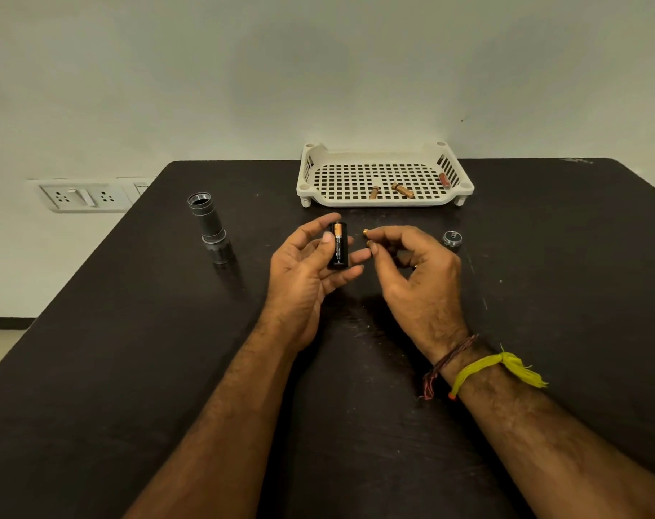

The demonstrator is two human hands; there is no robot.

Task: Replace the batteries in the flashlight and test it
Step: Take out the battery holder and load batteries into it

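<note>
My left hand grips a black battery holder upright, with one copper-topped battery seated in it. Just to its right, my right hand pinches two loose batteries, of which only the copper ends show past my fingertips. The grey flashlight body stands head-down on the dark table at the left, its threaded end open upward. The tail cap with its spring lies to the right of my right hand.
A white perforated tray sits at the table's far edge and holds three batteries. A wall socket panel is beyond the table's left edge. The wall rises right behind the table.
</note>
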